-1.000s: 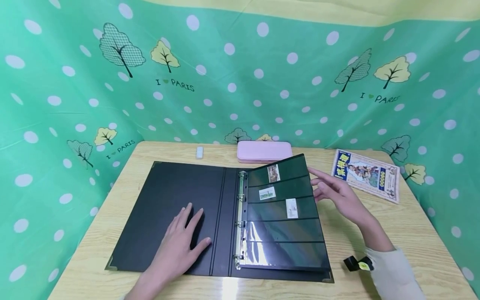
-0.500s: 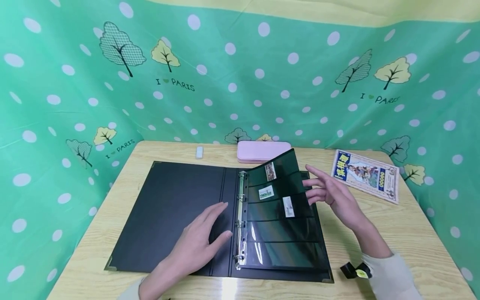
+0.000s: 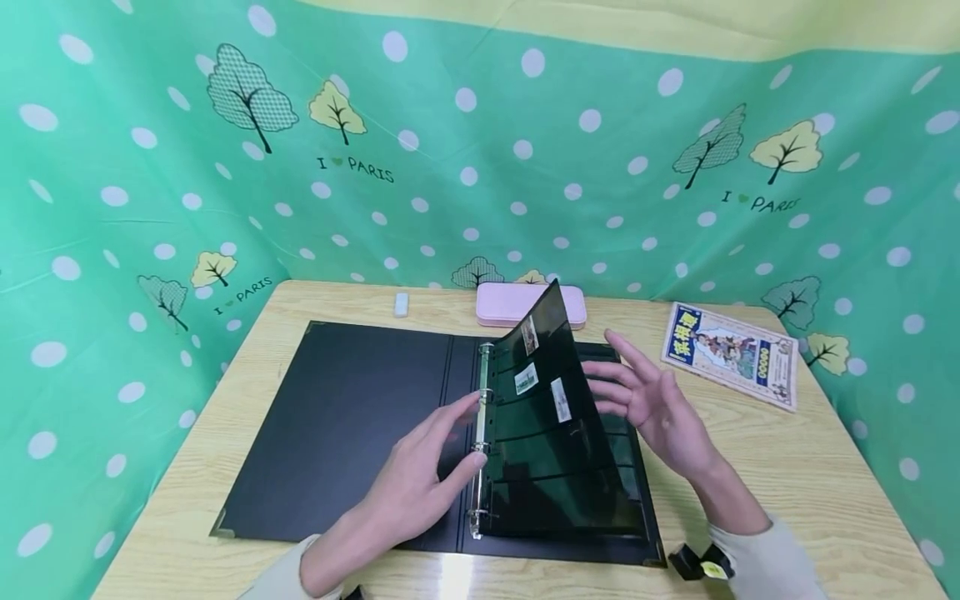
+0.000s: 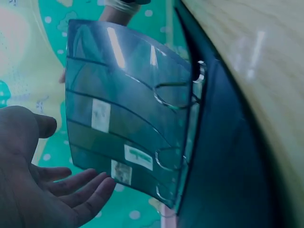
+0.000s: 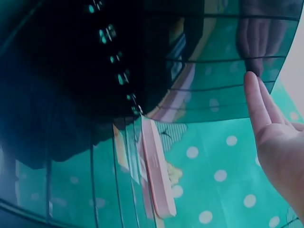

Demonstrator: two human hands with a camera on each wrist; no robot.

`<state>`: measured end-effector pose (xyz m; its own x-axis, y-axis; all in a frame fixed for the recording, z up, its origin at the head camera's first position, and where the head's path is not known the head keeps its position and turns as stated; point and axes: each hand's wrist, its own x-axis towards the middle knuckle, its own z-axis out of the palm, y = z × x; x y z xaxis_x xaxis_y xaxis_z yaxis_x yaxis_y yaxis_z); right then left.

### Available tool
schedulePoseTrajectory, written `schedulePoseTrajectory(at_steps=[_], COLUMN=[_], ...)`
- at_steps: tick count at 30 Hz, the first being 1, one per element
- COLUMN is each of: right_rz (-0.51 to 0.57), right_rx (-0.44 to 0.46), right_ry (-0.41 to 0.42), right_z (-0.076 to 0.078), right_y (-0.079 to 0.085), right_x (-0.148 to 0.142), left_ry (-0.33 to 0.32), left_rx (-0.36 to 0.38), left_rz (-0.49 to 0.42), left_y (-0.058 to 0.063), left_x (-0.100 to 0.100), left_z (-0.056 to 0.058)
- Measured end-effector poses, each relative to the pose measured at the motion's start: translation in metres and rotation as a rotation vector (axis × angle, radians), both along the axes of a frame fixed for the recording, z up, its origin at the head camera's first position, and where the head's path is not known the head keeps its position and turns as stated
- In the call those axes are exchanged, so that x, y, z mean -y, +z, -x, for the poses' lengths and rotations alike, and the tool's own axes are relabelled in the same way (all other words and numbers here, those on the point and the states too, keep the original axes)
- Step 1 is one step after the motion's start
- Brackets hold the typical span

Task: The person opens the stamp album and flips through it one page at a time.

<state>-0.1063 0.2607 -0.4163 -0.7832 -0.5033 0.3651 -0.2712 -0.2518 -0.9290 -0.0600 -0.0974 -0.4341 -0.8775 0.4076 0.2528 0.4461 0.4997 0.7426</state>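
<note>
A black ring binder [image 3: 352, 417] lies spread on the table, its metal rings [image 3: 480, 448] down the middle. One dark pocket page [image 3: 540, 454] stands partly lifted, its free edge raised and bowed toward the left. Three stamps [image 3: 527, 379] sit in its upper pockets. My right hand [image 3: 663, 408] is behind that page, its extended fingers [image 5: 256, 102] against the back. Below the lifted page, another pocket page [image 3: 622, 454] shows. My left hand [image 3: 420, 471] hovers by the rings, fingers extended and holding nothing; in the left wrist view its fingertips [image 4: 107, 183] overlap the page's edge.
A pink pencil case [image 3: 495, 304] sits behind the binder, with a small pale eraser-like block [image 3: 401, 304] to its left. At the right lies a printed booklet [image 3: 735, 354] with a colourful cover. A green dotted curtain [image 3: 465, 167] encloses the table's back and sides.
The page has risen from nearly flat and swung leftward, with my right hand following it to the left. My left hand has moved from the left cover rightward to the rings.
</note>
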Motion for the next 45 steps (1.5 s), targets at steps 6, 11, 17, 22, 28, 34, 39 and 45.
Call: schedulePoseTrajectory(at_steps=[6,11,17,22,28,34,39,45], right_rz=[0.030,0.013,-0.011,-0.039,-0.031,-0.003,0.024,0.056], right_rx=[0.003,-0.023,-0.046,-0.018,-0.018,-0.039,-0.061,-0.114], right_ry=[0.133,0.190,0.202,0.204,0.211,0.217,0.190,0.158], right_z=[-0.007,-0.012,-0.019,-0.022,-0.023,-0.021,-0.018,-0.009], right_y=[-0.005,-0.006,-0.008,-0.011,-0.011,-0.013,-0.014,-0.013], right_x=[0.016,0.030,0.042,0.049,0.051,0.049,0.044,0.035], left_ry=[-0.049,-0.075,-0.109,-0.097,-0.067,-0.028,0.014,0.054], left_rx=[-0.003,-0.030,-0.079,-0.109,-0.145,-0.179,-0.199,-0.186], left_rz=[-0.070,-0.127,-0.111,-0.065,-0.066,-0.080,-0.100,-0.159], left_y=[0.009,0.013,0.014,0.013,0.012,0.011,0.017,0.025], left_x=[-0.012,-0.019,-0.029,-0.033,-0.034,-0.030,-0.023,-0.010], left_z=[0.001,0.001,-0.002,-0.003,0.000,0.004,0.008,0.015])
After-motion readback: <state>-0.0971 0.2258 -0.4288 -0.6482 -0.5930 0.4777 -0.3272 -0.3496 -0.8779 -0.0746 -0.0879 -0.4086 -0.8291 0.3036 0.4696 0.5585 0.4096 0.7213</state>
